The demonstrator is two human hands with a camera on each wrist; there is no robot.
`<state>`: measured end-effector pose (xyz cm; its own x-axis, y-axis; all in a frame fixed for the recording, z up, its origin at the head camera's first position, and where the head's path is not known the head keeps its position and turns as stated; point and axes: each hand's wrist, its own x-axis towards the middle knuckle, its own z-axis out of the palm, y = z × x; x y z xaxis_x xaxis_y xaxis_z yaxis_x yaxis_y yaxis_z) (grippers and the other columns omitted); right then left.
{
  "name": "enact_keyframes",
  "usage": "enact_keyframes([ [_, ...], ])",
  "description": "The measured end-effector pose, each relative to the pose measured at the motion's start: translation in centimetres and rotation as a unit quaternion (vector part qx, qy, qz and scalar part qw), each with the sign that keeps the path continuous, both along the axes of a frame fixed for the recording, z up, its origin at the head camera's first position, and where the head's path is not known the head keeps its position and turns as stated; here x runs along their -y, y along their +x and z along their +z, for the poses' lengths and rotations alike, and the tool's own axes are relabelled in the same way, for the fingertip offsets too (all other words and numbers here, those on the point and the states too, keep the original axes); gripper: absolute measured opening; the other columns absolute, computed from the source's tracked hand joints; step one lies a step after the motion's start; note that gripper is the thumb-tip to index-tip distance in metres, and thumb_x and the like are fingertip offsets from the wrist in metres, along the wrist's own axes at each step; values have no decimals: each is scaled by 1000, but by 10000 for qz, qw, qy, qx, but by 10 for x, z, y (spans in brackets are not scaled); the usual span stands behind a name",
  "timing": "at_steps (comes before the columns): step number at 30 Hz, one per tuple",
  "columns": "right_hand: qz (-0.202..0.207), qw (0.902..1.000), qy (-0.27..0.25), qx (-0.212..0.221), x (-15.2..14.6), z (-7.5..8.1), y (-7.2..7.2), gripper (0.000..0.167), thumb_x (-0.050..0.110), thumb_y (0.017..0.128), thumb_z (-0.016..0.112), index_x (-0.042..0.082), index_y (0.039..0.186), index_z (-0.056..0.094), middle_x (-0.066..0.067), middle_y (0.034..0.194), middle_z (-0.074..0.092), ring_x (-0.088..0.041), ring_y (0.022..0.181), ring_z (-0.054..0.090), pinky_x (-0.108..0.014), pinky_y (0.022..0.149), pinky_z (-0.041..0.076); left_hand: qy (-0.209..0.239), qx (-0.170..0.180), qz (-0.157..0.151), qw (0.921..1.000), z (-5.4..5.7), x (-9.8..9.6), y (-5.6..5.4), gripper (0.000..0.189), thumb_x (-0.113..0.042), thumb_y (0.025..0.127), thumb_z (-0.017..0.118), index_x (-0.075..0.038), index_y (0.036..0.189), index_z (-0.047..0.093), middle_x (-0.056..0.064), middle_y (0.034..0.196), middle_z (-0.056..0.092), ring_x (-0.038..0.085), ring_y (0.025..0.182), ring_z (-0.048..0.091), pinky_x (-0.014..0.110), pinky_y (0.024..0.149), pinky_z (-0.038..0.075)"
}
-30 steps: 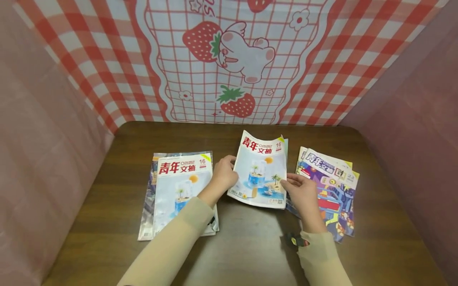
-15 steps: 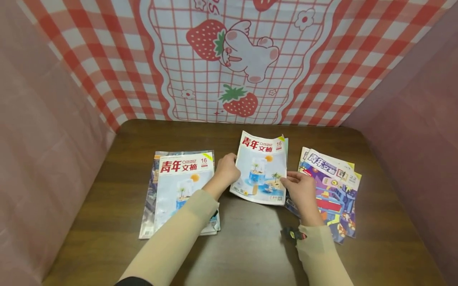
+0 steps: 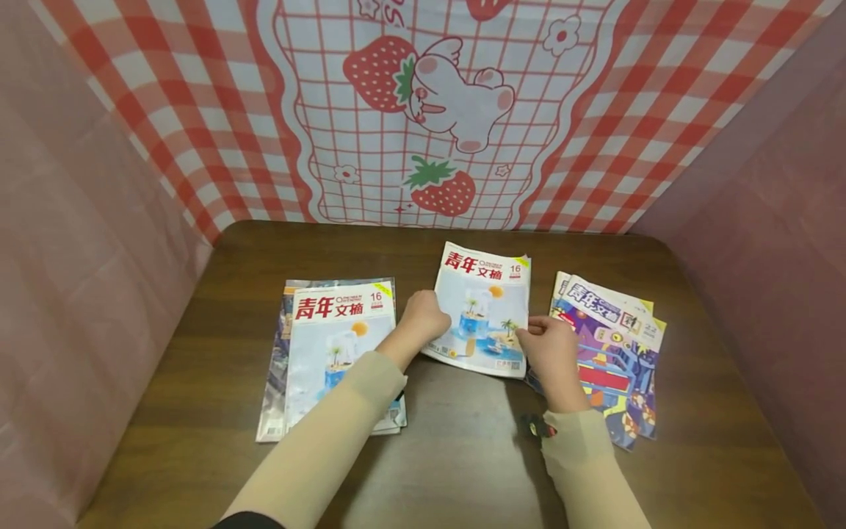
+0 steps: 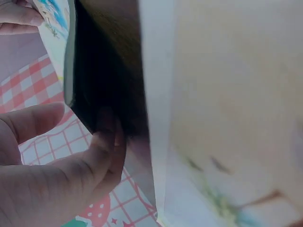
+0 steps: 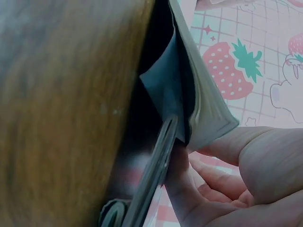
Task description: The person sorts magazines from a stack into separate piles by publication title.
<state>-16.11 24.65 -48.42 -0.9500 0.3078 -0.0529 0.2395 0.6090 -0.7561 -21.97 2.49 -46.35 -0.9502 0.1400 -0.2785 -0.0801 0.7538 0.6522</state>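
Note:
A magazine (image 3: pixel 477 312) with red title characters and a beach-and-ice-pop cover is at the middle of the table, its near edge bowed up. My left hand (image 3: pixel 423 323) is at its left edge; in the left wrist view the fingers (image 4: pixel 106 151) curl under the dark underside, with the thumb beside the edge. At the right edge my right hand (image 3: pixel 551 353) pinches the magazine, thumb above and fingers below, as the right wrist view shows. A loose page corner (image 5: pixel 163 78) hangs under the lifted magazine (image 5: pixel 208 113) there.
Left of centre, under my left forearm, lies a pile of magazines (image 3: pixel 311 338) topped by the same cover. Purple-covered magazines (image 3: pixel 611 353) lie fanned at the right, partly behind my right hand. A checked strawberry cloth (image 3: pixel 443 110) hangs behind the brown table (image 3: pixel 449 455).
My left hand has shifted slightly right and now overlaps the magazine's left part. The magazine's top right corner has flattened. My right hand has moved slightly left; both piles stay put.

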Motion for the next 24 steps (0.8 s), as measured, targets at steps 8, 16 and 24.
enact_keyframes([
  [8,285,9989,374,-30,0,-1,-1,33,11,88,76,-12,111,70,-23,96,72,-33,88,69,-46,75,58,-167,-89,-34,9998,-1,4,-1,37,-13,87,67,13,113,63,21,110,59,32,98,56,41,93,50],
  [16,315,9993,156,135,-1,3,0,37,12,91,75,-12,118,67,-23,101,72,-33,92,68,-46,79,57,158,-116,68,9998,0,12,3,40,-13,89,64,12,120,61,22,115,61,32,103,57,42,96,48],
  [24,117,9997,-179,-65,-5,3,11,40,17,94,73,-9,123,66,-23,107,72,-35,98,70,-47,84,57,774,-236,335,9962,4,20,13,47,-15,92,63,9,132,59,23,126,63,33,115,58,46,102,46],
])
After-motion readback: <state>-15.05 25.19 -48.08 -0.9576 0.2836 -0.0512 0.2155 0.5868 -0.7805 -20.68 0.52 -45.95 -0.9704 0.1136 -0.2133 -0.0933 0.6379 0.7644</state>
